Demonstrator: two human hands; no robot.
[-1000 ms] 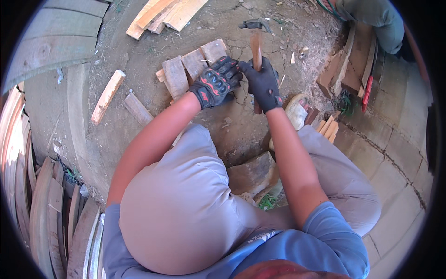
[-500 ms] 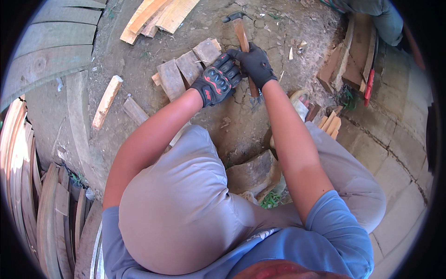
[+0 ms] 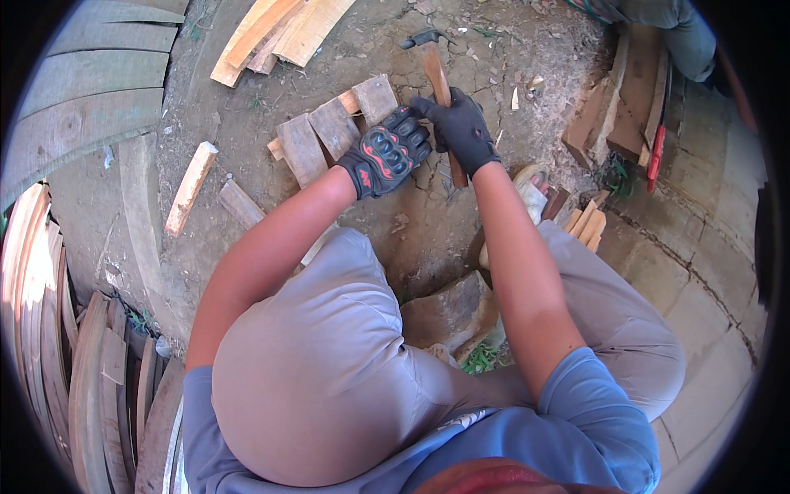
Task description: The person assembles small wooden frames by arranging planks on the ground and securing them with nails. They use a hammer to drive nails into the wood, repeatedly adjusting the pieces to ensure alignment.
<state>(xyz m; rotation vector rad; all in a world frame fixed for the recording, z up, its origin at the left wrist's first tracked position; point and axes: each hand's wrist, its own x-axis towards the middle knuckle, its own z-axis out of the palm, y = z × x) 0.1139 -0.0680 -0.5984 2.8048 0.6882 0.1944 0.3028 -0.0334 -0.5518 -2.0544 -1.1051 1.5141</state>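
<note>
My right hand (image 3: 459,128), in a black glove, is closed round the wooden handle of a claw hammer (image 3: 433,66). The dark hammer head points away from me, and the handle's end shows below my hand. My left hand (image 3: 387,152), in a black glove with red trim and hard knuckle guards, is closed beside it, its fingertips near my right thumb. Anything in those fingers is hidden. Just left of it, short grey boards (image 3: 335,128) lie side by side across a paler wood strip (image 3: 349,102). A few thin nails (image 3: 449,191) seem to lie by the handle's end.
Pale planks (image 3: 284,31) lie at the far left, with a loose wood stick (image 3: 190,188) nearer. Curved boards (image 3: 86,375) are stacked at lower left. Thick timbers (image 3: 629,99) and a red-handled tool (image 3: 656,156) lie right, near another person's leg (image 3: 687,37). A wood block (image 3: 448,309) sits between my legs.
My right hand and the hammer have shifted slightly right and toward me, widening the gap to my left hand. My left hand has moved only a little toward me.
</note>
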